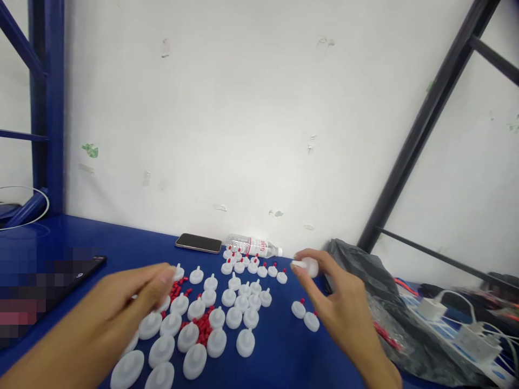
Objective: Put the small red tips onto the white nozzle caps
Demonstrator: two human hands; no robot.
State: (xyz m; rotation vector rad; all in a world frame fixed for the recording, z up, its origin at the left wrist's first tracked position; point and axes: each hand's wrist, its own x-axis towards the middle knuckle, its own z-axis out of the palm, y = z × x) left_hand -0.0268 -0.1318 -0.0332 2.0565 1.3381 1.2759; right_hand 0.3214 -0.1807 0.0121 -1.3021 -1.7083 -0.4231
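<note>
In the head view my right hand (336,292) is closed around a small white squeeze bottle (310,267). Thumb and fingers pinch it, and its bare nozzle points left. My left hand (138,302) is above the left side of the group, its thumb and fingertips pressed together; whatever they hold is hidden. Many round white bottles with upright nozzles (245,342) stand about the table's middle. Among them lie loose red caps (203,327) in small heaps. Farther back, a cluster of white bottles wears red caps (263,270), and two more capped bottles (299,309) are near my right wrist.
A clear plastic bottle (255,246) lies along the wall beside a dark phone (198,243). On the left is a large screen (40,292). At right are grey plastic bags (365,270), red pieces (387,336) and a power strip (478,346) with chargers.
</note>
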